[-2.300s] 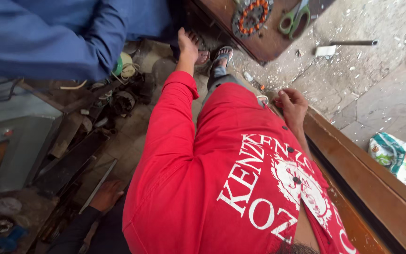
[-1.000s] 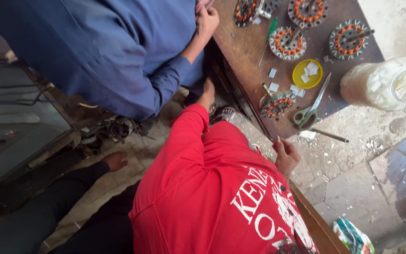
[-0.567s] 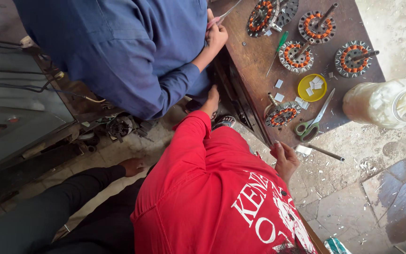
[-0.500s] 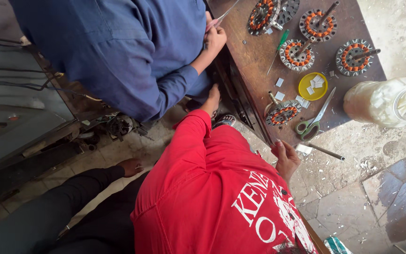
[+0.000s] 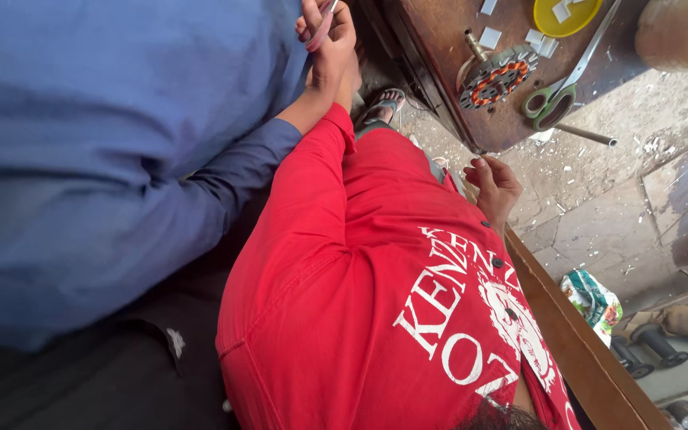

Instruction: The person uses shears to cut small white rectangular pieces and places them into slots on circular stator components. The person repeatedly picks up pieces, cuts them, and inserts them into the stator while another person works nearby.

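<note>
A co-worker in smooth blue cloth (image 5: 105, 159) fills the left, their hand (image 5: 330, 40) pinching a thin pink strip (image 5: 322, 25). The left hand is hidden past the red sleeve (image 5: 312, 199), so whether its fingers are spread cannot be told. The right hand (image 5: 494, 185) hangs loosely curled and empty, below the brown wooden bench (image 5: 447, 48), where a round copper-wound stator (image 5: 491, 78) and green-handled scissors (image 5: 555, 99) lie.

Right hand (image 5: 494, 185) beside bench edge (image 5: 471, 143) — scissors (image 5: 555, 91), wound stator (image 5: 491, 78) crowd corner
</note>
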